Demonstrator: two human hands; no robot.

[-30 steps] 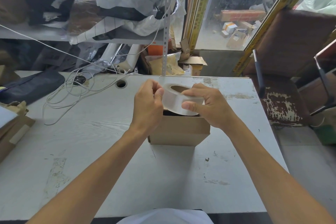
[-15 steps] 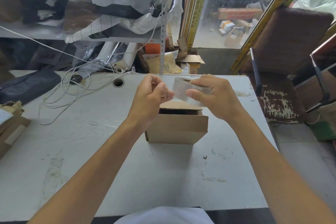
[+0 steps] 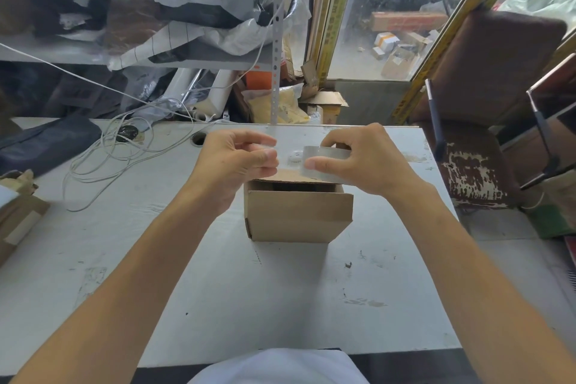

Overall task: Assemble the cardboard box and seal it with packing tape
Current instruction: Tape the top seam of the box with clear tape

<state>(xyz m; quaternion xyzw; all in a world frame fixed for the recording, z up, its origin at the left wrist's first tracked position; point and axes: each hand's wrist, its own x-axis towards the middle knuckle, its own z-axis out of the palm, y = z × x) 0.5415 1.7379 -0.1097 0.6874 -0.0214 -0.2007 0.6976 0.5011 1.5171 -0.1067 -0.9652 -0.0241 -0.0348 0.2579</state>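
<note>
A small brown cardboard box (image 3: 299, 217) stands on the white table (image 3: 218, 290), its top open and a back flap showing. Above the box my right hand (image 3: 364, 159) grips a roll of clear packing tape (image 3: 330, 162) between thumb and fingers. My left hand (image 3: 237, 162) is just left of the roll, pinching the free end of the tape. A short, nearly see-through strip of tape (image 3: 290, 156) spans the gap between both hands. Most of the roll is hidden by my right hand.
A tangle of white cable (image 3: 106, 159) lies at the table's back left near a round cable hole (image 3: 199, 138). Flat cardboard (image 3: 15, 221) sits at the left edge. A worn brown chair (image 3: 480, 134) stands right of the table. Cluttered shelving rises behind.
My hands have drawn apart: the left pulled the tape end leftward, the right moved the roll to the right and turned it edge-on. A short strip now stretches between them.
</note>
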